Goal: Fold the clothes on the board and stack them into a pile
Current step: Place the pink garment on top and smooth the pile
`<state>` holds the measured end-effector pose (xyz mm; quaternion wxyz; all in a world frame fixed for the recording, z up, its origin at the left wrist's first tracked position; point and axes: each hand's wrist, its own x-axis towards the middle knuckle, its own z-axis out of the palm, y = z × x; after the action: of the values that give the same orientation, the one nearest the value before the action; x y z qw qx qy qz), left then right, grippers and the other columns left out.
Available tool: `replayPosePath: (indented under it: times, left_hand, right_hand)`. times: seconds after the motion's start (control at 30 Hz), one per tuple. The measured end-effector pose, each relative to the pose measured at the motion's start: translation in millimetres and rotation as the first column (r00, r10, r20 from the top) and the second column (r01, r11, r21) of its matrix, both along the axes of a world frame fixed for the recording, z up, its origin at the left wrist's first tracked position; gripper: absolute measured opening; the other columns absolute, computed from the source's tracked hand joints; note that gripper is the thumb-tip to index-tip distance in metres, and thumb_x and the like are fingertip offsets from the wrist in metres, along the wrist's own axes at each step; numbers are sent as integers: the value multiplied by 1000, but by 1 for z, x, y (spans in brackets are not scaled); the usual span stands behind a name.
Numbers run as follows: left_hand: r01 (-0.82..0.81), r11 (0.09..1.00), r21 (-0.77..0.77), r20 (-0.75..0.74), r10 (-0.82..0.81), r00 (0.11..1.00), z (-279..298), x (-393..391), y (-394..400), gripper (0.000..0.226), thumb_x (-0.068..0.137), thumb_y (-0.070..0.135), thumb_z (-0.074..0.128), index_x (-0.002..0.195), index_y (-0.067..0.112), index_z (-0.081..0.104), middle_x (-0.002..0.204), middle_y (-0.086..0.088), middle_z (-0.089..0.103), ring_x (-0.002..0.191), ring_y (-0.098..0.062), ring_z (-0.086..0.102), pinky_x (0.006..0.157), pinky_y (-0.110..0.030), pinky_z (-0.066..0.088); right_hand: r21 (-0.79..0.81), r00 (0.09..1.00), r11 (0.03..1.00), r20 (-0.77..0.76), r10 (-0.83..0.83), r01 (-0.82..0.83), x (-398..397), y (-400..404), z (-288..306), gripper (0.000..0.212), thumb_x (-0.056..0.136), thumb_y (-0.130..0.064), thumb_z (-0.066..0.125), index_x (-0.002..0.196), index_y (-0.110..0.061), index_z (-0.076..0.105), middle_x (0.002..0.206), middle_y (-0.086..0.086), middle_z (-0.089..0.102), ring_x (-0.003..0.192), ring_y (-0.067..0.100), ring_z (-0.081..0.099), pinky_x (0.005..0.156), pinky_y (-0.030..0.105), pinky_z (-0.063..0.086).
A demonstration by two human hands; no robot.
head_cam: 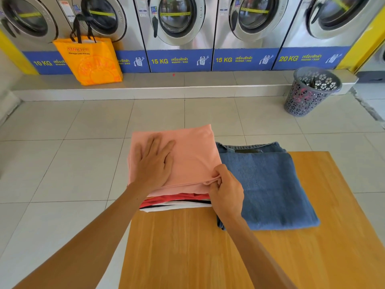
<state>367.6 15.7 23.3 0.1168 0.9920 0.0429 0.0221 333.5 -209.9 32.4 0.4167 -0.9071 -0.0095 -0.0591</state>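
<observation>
A folded pink garment [193, 155] lies on top of a pile at the far left corner of the wooden board [229, 253]. Under it show the edges of red, black and white folded clothes [177, 203]. My left hand [153, 161] rests flat on the pink garment, fingers spread. My right hand [226, 191] pinches the pink garment's near right edge. Folded blue jeans [270, 188] lie on the board just right of the pile, touching it.
A tiled floor surrounds the board. A row of washing machines [179, 21] stands on a raised step at the back. An orange shopping bag [91, 59] hangs at the left. A grey perforated laundry basket [310, 90] stands at the right.
</observation>
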Motion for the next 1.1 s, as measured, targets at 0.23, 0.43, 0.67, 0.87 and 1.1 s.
replayPosePath:
  times: [0.23,0.43,0.67,0.87,1.1]
  left_hand:
    - [-38,999,-14,-38,37,999,2,3,-10,51,105,41,18,156,40,21,169,-2,1,155,-21,-8,121,-56,-5]
    - [-32,999,-24,-69,30,997,8,3,-9,51,105,42,17,156,41,21,169,-1,0,155,-21,-9,121,-55,-6]
    - [5,999,41,-13,-4,1000,2,2,0,55,101,50,7,154,43,20,168,-1,6,155,-20,-2,121,-57,1]
    - [-5,1000,2,-53,5,999,10,1,-7,50,106,40,18,156,40,22,168,-4,0,155,-23,-8,121,-58,-4]
    - [30,994,-105,-6,-31,1000,17,-6,-68,51,105,42,20,156,33,26,169,-3,0,154,-21,-11,120,-58,-12]
  right_hand:
    - [-44,955,956,-78,287,-291,-11,-21,-5,40,79,-28,74,112,-39,52,107,-15,46,90,6,58,64,29,56]
    - [97,974,969,2,226,-225,4,-21,7,19,83,-19,76,86,-27,59,77,-12,57,64,10,53,58,25,50]
    - [288,992,957,-126,2,35,-8,-4,6,33,79,-9,75,70,-20,45,57,-7,45,52,8,38,48,20,35]
    - [259,962,961,-274,-25,99,-15,7,1,28,78,-1,63,74,-22,45,63,-4,52,54,10,42,48,33,41]
    - [-144,867,939,-448,218,-311,34,-31,49,28,85,-17,51,85,-43,62,98,-2,60,81,21,61,65,35,51]
